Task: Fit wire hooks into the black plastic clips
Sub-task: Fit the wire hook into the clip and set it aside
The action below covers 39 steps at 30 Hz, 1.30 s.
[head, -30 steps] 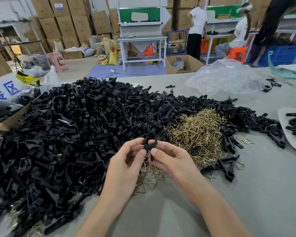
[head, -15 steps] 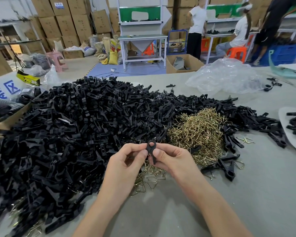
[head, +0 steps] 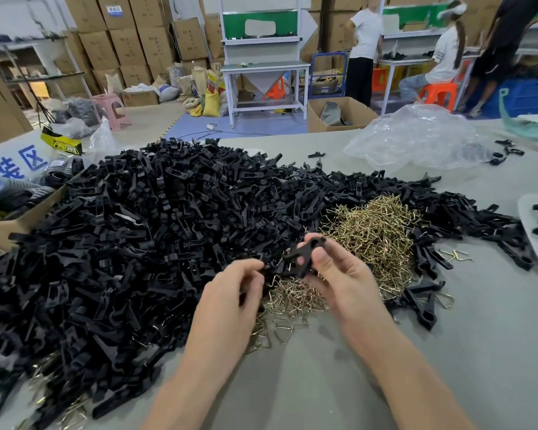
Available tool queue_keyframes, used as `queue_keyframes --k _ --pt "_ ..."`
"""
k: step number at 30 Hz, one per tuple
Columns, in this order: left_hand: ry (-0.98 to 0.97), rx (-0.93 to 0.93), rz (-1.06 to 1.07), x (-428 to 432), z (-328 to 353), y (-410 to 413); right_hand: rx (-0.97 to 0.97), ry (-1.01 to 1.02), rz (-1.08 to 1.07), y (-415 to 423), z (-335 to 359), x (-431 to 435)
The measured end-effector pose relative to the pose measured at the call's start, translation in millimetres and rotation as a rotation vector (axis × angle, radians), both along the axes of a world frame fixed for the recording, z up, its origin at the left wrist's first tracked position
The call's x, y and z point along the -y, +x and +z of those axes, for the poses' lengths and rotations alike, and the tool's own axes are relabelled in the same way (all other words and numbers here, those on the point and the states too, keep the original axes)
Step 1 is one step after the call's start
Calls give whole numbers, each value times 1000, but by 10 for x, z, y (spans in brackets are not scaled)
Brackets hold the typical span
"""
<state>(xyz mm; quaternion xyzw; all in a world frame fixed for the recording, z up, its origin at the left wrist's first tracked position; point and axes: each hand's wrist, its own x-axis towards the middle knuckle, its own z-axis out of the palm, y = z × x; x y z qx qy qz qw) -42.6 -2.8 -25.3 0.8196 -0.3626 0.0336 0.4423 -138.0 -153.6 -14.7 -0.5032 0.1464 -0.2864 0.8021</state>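
The right grip (head: 339, 274) pinches one black clip (head: 303, 254) between thumb and fingers, above the near edge of the wire hooks (head: 370, 231). The left grip (head: 233, 293) curls just left of it; whether it holds anything I cannot tell. With fingertips alone, the clip could slip into the black heap (head: 137, 228) on the bench (head: 292, 383). Half a second ago both grips pinched it; now they are apart.

The right hand (head: 342, 274), palm up, pinched a black clip (head: 303, 252). The left hand (head: 230, 296) was curled just beside it, knuckles up.
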Motion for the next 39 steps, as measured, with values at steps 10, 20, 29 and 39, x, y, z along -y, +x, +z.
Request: queue_keyframes --k 10,20,29,39 --pt "372 408 -69 40 -164 -4 27 99 -137 29 -11 72" --pt "211 285 -156 70 -113 -88 -20 80 -133 30 -28 66" --pt "17 81 -75 16 2 -56 -16 63 -55 16 2 42" --pt "-285 -378 -25 37 142 -79 72 174 81 23 15 -11"
